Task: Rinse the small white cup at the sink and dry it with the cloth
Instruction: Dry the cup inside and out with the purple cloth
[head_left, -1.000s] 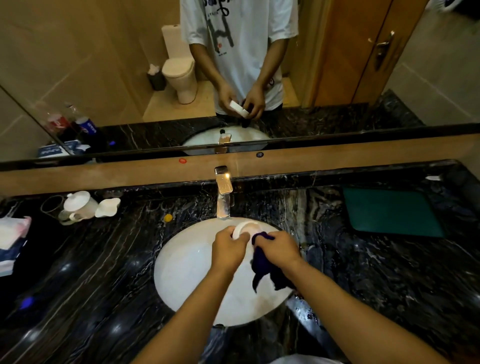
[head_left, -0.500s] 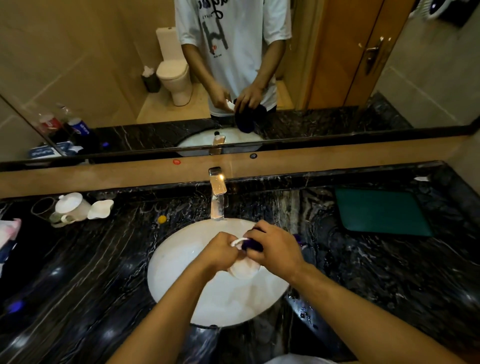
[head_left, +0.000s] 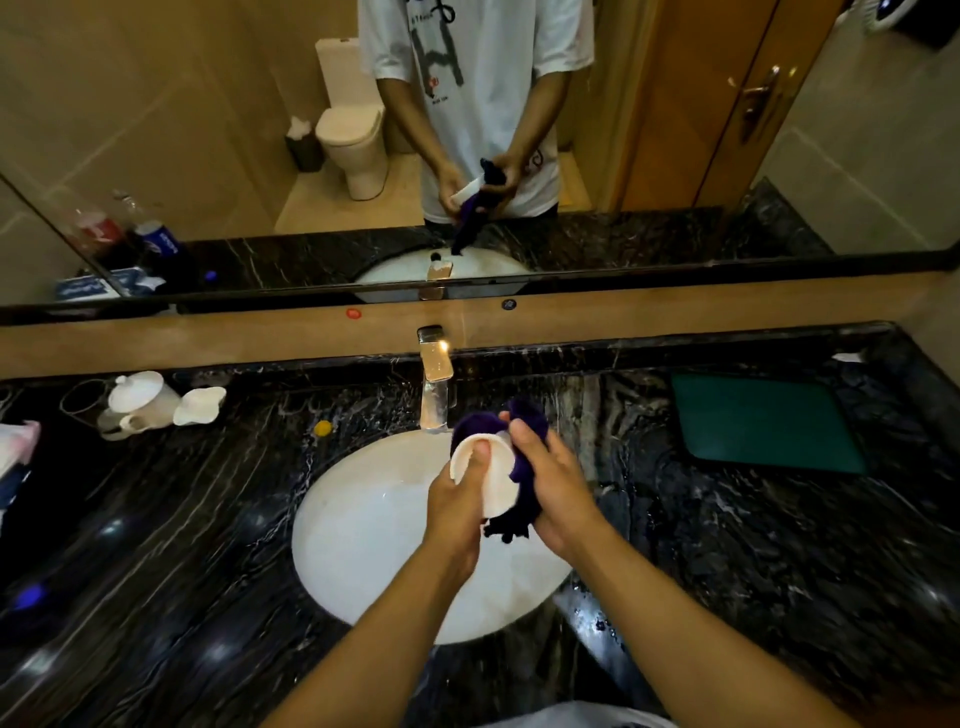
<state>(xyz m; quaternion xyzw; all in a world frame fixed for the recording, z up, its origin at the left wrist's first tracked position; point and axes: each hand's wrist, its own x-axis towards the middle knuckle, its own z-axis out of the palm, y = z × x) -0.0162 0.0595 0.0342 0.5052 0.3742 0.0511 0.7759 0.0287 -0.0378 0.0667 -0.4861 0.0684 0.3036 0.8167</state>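
Both hands meet at frame centre above the white sink (head_left: 363, 545): the left hand (head_left: 457, 506) holds the small white cup (head_left: 491, 475), thumb inside its rim, while the right hand (head_left: 558, 486) grips the dark purple cloth (head_left: 522, 470) against its side. Upper left on the dark marble surface (head_left: 182, 519), a lidded white teapot (head_left: 137, 397) stands closed.

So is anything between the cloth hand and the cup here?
Nothing visible is. The left hand holds the small white cup above the basin, and the right hand presses the dark cloth directly against the cup's side.
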